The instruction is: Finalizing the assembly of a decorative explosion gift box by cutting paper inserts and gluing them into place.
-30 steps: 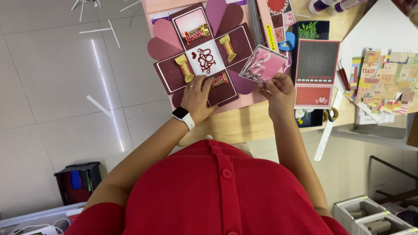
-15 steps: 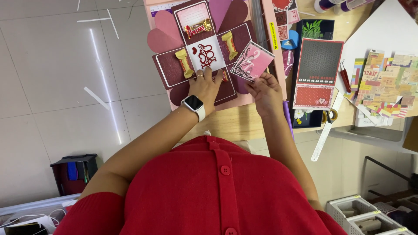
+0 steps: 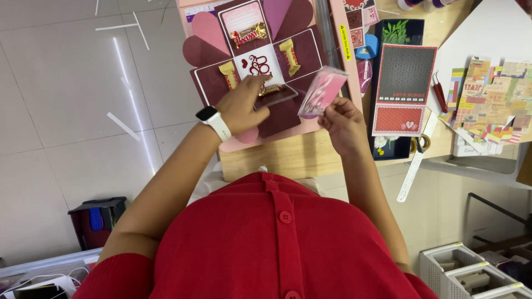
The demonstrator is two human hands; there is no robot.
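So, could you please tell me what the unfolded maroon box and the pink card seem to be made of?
The maroon box looks like matte cardstock: its panels lie flat, with crisp cut edges and no shine. The pink card in the right hand looks like printed paper or thin card, perhaps slightly glossy; blur leaves the finish unclear.

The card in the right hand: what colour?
Pink card, with a faint pattern, held by the right hand; head view.

Unfolded box [image 3: 288, 111] on mat [image 3: 343, 83] — scissors [image 3: 420, 145] right.
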